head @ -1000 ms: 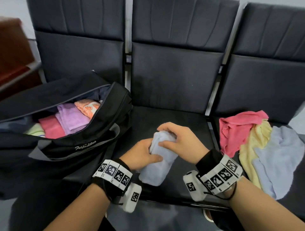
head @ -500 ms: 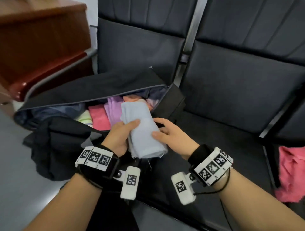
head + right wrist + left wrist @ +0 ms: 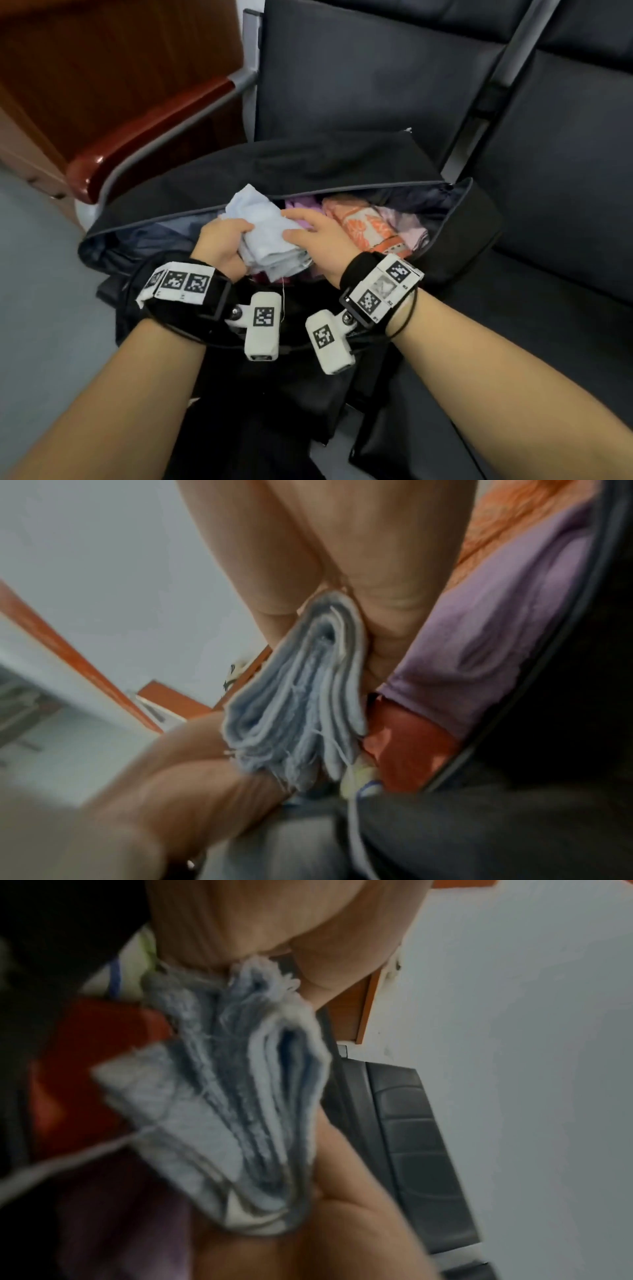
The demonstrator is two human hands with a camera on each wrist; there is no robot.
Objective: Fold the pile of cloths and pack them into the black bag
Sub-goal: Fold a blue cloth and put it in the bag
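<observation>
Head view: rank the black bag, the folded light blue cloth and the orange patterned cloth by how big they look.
1. black bag, largest.
2. light blue cloth, gripped by both hands.
3. orange patterned cloth, only partly showing in the bag.

Cloths two and three look close; their order is unsure.

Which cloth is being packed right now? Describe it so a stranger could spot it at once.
Find the open black bag on the dark seat. Over its opening, the left hand and right hand hold a folded pale blue cloth. Its neighbours in the bag are purple, orange-patterned and red; it alone is blue.

Black wristbands (image 3: 219,301); white marker-tagged cameras (image 3: 263,329)
</observation>
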